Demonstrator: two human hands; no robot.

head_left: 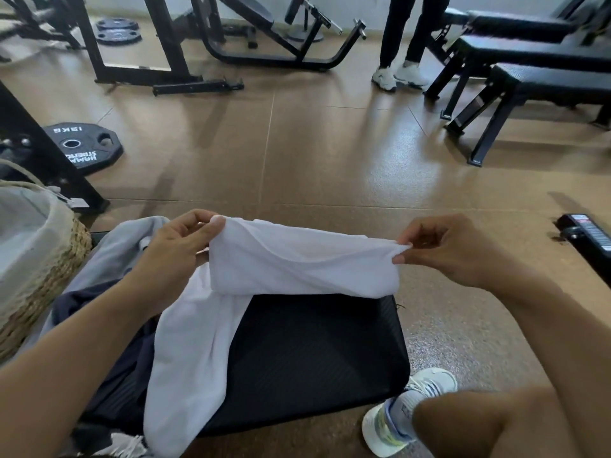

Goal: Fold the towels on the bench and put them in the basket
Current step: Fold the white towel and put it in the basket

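Observation:
A white towel [297, 259] is stretched between my two hands above the black padded bench [314, 358]. My left hand [178, 242] pinches its left corner and my right hand [443, 249] pinches its right corner. The rest of the towel hangs down over the bench toward me. Under my left arm lie a grey towel [115, 256] and a dark navy cloth [76, 309] on the bench. The woven basket [46, 276] with a pale liner stands at the left, beside the bench.
A 15 kg weight plate [84, 145] lies on the brown floor at the left by a black rack leg. Flat benches [529, 81] stand at the far right. Another person's legs [400, 44] are at the back. My knee and shoe [396, 421] are at lower right.

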